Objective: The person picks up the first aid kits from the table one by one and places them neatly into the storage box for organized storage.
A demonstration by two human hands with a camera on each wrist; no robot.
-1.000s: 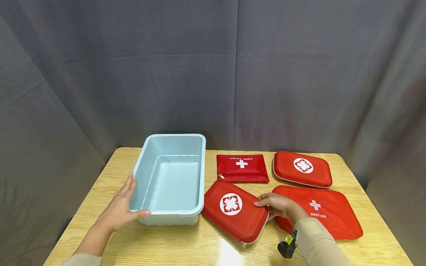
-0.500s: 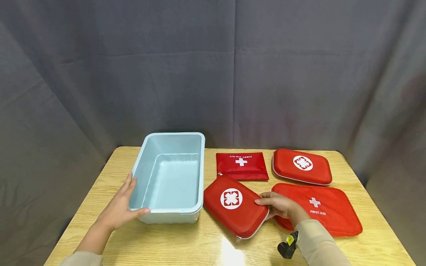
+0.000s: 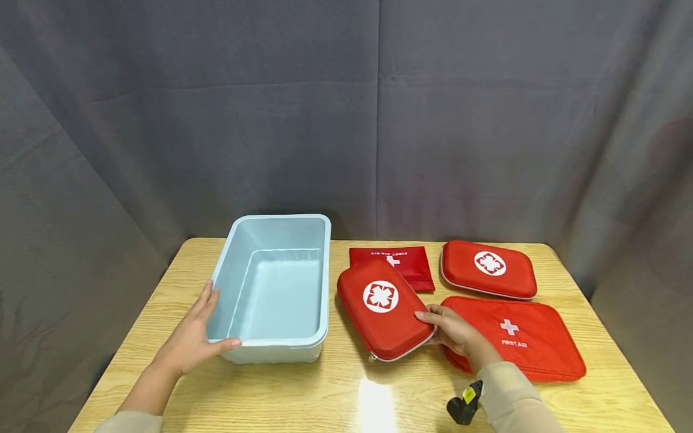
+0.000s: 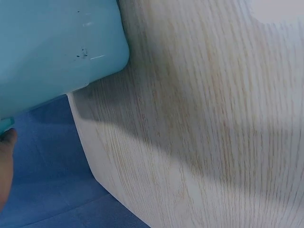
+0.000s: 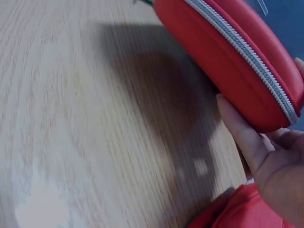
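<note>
My right hand (image 3: pixel 455 329) grips a red zippered first-aid case (image 3: pixel 373 325) by its right-hand end. In the right wrist view the case (image 5: pixel 237 66) is tilted above the table, casting a shadow, with fingers (image 5: pixel 242 135) under it. Its grey zipper runs along the side. A light-blue plastic bin (image 3: pixel 284 300) stands on the left, with nothing visible inside. My left hand (image 3: pixel 186 337) rests at the bin's near-left corner, fingers spread along the left rim and thumb at the front rim. The left wrist view shows the bin's outer wall (image 4: pixel 57 52) and part of the hand.
Behind the held case lies a flat red first-aid pouch (image 3: pixel 419 267), partly covered from view. A second hard red case (image 3: pixel 503 270) sits at the back right. A soft red FIRST AID bag (image 3: pixel 536 349) lies right of my right hand. Grey curtains (image 3: pixel 346 120) surround the wooden table (image 3: pixel 292 400).
My right hand has raised the first-aid case off the table and turned it slightly; it now overlaps the flat pouch more in view. The left hand stays at the bin.
</note>
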